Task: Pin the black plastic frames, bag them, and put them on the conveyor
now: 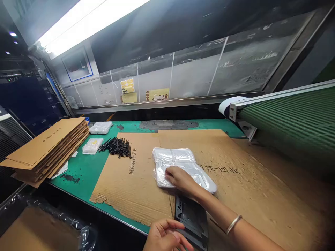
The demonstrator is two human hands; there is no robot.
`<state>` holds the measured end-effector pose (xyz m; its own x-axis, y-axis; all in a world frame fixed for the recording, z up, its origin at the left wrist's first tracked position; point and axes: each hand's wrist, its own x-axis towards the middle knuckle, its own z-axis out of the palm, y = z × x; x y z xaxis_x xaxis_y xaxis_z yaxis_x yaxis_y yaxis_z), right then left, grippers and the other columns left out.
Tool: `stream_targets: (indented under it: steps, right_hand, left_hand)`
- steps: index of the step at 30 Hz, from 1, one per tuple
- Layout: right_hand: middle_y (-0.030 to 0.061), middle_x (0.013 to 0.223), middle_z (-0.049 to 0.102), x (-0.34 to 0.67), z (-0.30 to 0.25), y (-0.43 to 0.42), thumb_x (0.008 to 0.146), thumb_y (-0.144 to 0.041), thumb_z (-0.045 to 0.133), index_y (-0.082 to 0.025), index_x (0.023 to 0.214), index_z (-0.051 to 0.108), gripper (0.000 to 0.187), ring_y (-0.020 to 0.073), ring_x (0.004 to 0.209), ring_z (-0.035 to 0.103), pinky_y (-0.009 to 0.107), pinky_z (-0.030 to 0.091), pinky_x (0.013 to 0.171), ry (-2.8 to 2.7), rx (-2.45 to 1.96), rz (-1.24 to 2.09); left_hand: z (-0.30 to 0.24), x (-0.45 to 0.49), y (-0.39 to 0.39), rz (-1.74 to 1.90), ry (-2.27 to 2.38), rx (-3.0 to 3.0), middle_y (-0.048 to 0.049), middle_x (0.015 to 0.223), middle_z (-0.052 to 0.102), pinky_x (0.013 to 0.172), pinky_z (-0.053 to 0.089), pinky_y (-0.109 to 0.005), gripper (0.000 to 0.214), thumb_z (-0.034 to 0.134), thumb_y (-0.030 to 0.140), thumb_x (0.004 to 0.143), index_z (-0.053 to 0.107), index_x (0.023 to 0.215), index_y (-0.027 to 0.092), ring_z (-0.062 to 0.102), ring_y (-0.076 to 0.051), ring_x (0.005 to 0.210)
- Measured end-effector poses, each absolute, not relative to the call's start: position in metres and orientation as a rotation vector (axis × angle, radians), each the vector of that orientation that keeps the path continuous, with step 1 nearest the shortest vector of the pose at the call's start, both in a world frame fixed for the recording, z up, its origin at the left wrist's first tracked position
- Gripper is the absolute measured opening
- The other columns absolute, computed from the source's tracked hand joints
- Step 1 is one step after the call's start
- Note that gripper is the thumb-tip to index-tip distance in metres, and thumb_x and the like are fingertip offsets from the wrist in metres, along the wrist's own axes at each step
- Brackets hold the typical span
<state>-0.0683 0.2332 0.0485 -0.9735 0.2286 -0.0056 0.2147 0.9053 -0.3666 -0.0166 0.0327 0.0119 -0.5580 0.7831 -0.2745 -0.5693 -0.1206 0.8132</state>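
Note:
A stack of clear plastic bags (175, 157) lies on a sheet of worn cardboard (131, 181) in the middle of the bench. My right hand (181, 180), a bracelet on its wrist, rests on the near part of the stack with its fingers laid on the top bag. Below it, at the bench's front edge, lies a black plastic part (192, 218). My left hand (165, 236) grips that part's near left edge, fingers curled round it.
Flat cardboard sheets (49, 146) are piled at the left. Near them lie a bunch of black cable ties (117, 146) and two small bags of parts (92, 145) (101, 127). A green conveyor belt (293, 122) rises at the right. The green bench top (86, 170) shows between.

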Motion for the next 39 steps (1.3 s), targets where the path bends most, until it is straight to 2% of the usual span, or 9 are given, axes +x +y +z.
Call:
stream_targets:
  steps: [2,5,11,20,24,27,31,35,39]
  right_hand:
    - [0.0018,0.084,0.059,-0.069,0.050,0.234,0.088,-0.028,0.056,-0.014,0.083,0.058,0.015,0.0161,0.082,0.056,0.035,0.047,0.076,-3.069,-0.366,0.561]
    - [0.0022,0.085,0.059,-0.071,0.050,0.234,0.088,-0.029,0.056,-0.013,0.084,0.059,0.017,0.0161,0.082,0.057,0.035,0.047,0.076,-3.101,-0.396,0.561]
    - [0.0019,0.083,0.059,-0.078,0.045,0.240,0.090,-0.030,0.054,-0.013,0.082,0.058,0.019,0.0154,0.079,0.057,0.035,0.048,0.075,-3.053,-0.415,0.715]
    - [-0.0019,0.069,0.052,-0.080,0.073,0.257,0.091,-0.041,0.048,-0.014,0.074,0.051,0.031,0.0117,0.062,0.052,0.028,0.045,0.062,-2.572,-0.372,1.372]
    - [-0.0034,0.064,0.045,-0.068,0.101,0.240,0.084,-0.062,0.041,-0.018,0.076,0.042,0.045,0.0103,0.055,0.046,0.025,0.041,0.055,-2.316,-0.245,1.715]
    - [-0.0058,0.058,0.041,-0.052,0.115,0.214,0.073,-0.068,0.050,-0.019,0.076,0.040,0.051,0.0081,0.048,0.038,0.023,0.035,0.048,-2.248,-0.163,1.914]
    - [-0.0068,0.055,0.038,-0.026,0.118,0.185,0.072,-0.069,0.053,-0.019,0.076,0.042,0.051,0.0074,0.044,0.034,0.021,0.030,0.042,-2.198,-0.179,2.081]
    - [-0.0035,0.064,0.045,0.006,0.112,0.172,0.068,-0.072,0.056,-0.019,0.085,0.045,0.056,0.0102,0.051,0.040,0.022,0.033,0.045,-2.181,-0.246,2.178]
    - [-0.0014,0.060,0.043,0.036,0.103,0.164,0.071,-0.067,0.056,-0.017,0.067,0.046,0.051,0.0107,0.054,0.036,0.024,0.028,0.052,-2.336,-0.089,2.289]
  left_hand:
    - [0.023,-0.033,0.035,1.883,1.367,0.299,-0.0085,0.071,0.066,0.045,0.033,-0.020,0.044,0.064,0.043,0.063,0.058,0.093,0.010,0.055,-0.011,0.054]
    - [0.035,-0.059,0.046,1.776,1.823,0.462,-0.0123,0.099,0.062,0.069,0.044,-0.024,0.034,0.048,0.026,0.076,0.055,0.105,0.010,0.056,-0.014,0.080]
    - [0.034,-0.099,0.077,1.576,2.190,0.763,-0.0142,0.115,0.052,0.097,0.033,-0.033,0.041,0.041,0.013,0.077,0.049,0.117,0.010,0.046,-0.021,0.104]
    - [0.033,-0.103,0.090,1.484,2.261,1.095,-0.0164,0.109,0.053,0.095,0.032,-0.043,0.037,0.050,0.012,0.069,0.061,0.105,0.013,0.045,-0.031,0.103]
    - [0.046,-0.104,0.088,1.658,2.284,1.062,-0.0190,0.128,0.044,0.104,0.023,-0.042,0.054,0.050,0.014,0.072,0.044,0.125,0.009,0.034,-0.030,0.121]
    - [0.066,-0.105,0.078,1.878,2.131,1.148,-0.0152,0.141,0.033,0.108,0.015,-0.039,0.067,0.057,0.023,0.075,0.030,0.136,0.014,0.025,-0.026,0.130]
    - [0.086,-0.103,0.060,1.778,1.902,1.185,-0.0077,0.088,0.065,0.087,0.038,-0.033,0.035,0.062,0.039,0.074,0.064,0.101,0.017,0.056,-0.021,0.086]
    - [0.086,-0.094,0.040,1.707,1.884,1.071,-0.0002,0.054,0.053,0.050,0.036,-0.024,0.035,0.055,0.047,0.077,0.067,0.079,0.014,0.045,-0.011,0.049]
    - [0.085,-0.081,0.020,1.655,1.848,1.076,0.0008,0.051,0.050,0.047,0.031,-0.023,0.037,0.057,0.048,0.076,0.070,0.082,0.014,0.038,-0.009,0.046]
